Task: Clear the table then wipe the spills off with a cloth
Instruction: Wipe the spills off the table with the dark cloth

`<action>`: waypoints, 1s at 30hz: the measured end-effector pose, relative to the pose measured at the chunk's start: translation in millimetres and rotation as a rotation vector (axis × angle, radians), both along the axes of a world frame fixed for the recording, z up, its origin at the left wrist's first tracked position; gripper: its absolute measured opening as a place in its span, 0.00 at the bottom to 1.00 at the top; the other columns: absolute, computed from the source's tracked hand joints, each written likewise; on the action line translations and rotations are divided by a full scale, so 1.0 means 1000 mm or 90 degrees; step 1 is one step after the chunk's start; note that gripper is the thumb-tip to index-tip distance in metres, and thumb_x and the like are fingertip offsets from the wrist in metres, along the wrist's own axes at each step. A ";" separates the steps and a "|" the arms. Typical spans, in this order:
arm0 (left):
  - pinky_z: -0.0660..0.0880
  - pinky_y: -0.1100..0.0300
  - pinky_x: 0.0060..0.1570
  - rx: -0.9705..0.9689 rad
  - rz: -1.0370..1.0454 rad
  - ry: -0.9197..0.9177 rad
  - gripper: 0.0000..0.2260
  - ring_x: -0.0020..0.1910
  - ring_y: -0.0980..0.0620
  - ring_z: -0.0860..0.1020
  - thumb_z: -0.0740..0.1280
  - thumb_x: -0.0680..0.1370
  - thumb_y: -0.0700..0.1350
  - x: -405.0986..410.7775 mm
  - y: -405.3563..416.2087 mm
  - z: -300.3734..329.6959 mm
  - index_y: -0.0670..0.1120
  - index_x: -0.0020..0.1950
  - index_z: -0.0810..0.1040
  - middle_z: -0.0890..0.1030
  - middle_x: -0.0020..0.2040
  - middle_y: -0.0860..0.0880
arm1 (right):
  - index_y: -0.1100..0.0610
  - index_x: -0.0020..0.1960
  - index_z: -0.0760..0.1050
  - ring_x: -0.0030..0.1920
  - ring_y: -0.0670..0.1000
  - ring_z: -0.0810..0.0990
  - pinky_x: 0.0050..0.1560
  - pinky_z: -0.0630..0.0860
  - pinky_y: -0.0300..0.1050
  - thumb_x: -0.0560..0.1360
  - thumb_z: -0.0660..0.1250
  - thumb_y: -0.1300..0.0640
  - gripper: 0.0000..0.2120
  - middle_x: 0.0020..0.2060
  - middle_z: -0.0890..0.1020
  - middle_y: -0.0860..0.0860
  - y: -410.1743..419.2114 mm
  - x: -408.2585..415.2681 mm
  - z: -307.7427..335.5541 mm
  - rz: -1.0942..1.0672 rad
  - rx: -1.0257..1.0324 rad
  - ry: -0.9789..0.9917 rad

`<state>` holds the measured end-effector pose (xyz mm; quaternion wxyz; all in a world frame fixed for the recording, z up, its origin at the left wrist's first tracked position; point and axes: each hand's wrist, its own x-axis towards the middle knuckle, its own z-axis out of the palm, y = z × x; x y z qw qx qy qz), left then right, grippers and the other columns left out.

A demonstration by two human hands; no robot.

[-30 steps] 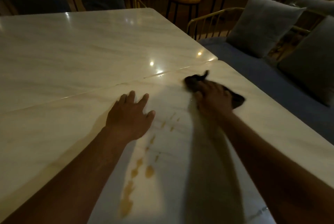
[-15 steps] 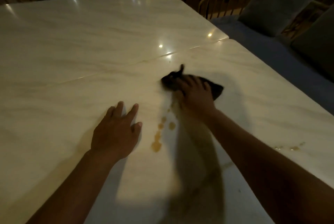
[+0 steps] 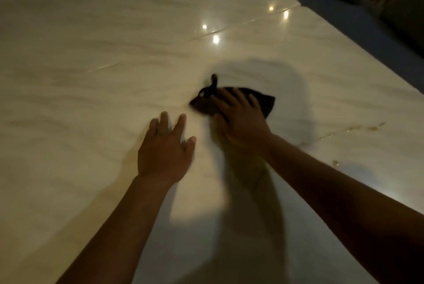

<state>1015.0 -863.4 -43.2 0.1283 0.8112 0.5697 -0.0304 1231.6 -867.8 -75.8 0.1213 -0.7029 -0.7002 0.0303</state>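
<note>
A dark cloth (image 3: 263,99) lies flat on the pale marble table (image 3: 114,43). My right hand (image 3: 238,121) presses down on it with fingers spread, covering most of it. My left hand (image 3: 165,148) rests flat on the table just left of the cloth, fingers straight and apart, holding nothing. A thin trail of brownish spill (image 3: 348,131) runs across the table to the right of my right arm, with a single drop (image 3: 335,163) nearer to me.
A seam (image 3: 229,29) runs across the table beyond the cloth. The table's right edge drops to a dark blue sofa (image 3: 358,24) with grey cushions (image 3: 403,8).
My right hand has dragged the cloth toward me and leftward over the brown drops between my hands; those drops no longer show. The view has tilted further down.
</note>
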 end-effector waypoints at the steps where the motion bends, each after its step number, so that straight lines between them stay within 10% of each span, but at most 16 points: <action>1: 0.53 0.50 0.78 -0.001 -0.001 -0.008 0.29 0.82 0.42 0.47 0.53 0.83 0.61 -0.004 -0.005 0.001 0.57 0.83 0.50 0.48 0.84 0.45 | 0.43 0.78 0.59 0.78 0.56 0.56 0.74 0.53 0.61 0.80 0.45 0.40 0.27 0.79 0.60 0.47 -0.022 -0.015 0.000 0.059 -0.019 0.006; 10: 0.53 0.51 0.78 -0.018 -0.032 0.013 0.31 0.82 0.43 0.46 0.52 0.83 0.63 -0.065 -0.064 0.007 0.57 0.83 0.46 0.45 0.84 0.45 | 0.44 0.78 0.59 0.78 0.56 0.57 0.74 0.54 0.61 0.82 0.48 0.41 0.25 0.78 0.61 0.48 -0.001 -0.007 0.001 -0.177 -0.037 -0.010; 18: 0.59 0.52 0.76 -0.038 -0.052 0.000 0.32 0.82 0.44 0.46 0.53 0.83 0.63 -0.107 -0.101 0.013 0.55 0.84 0.48 0.45 0.84 0.46 | 0.43 0.78 0.59 0.79 0.54 0.55 0.76 0.52 0.59 0.82 0.50 0.44 0.24 0.79 0.60 0.46 -0.120 -0.098 -0.001 0.154 -0.057 -0.026; 24: 0.58 0.52 0.76 -0.053 -0.048 0.013 0.33 0.82 0.45 0.45 0.53 0.83 0.62 -0.135 -0.125 0.017 0.54 0.84 0.45 0.43 0.84 0.47 | 0.45 0.79 0.59 0.78 0.56 0.56 0.75 0.56 0.62 0.82 0.46 0.41 0.26 0.79 0.60 0.48 -0.079 -0.080 0.004 -0.120 -0.047 -0.010; 30: 0.57 0.53 0.77 -0.074 -0.056 0.001 0.33 0.82 0.45 0.45 0.55 0.83 0.60 -0.160 -0.148 0.019 0.51 0.84 0.46 0.43 0.84 0.46 | 0.44 0.78 0.60 0.79 0.55 0.54 0.76 0.51 0.58 0.84 0.50 0.44 0.23 0.79 0.59 0.47 -0.191 -0.149 0.004 0.181 -0.054 -0.033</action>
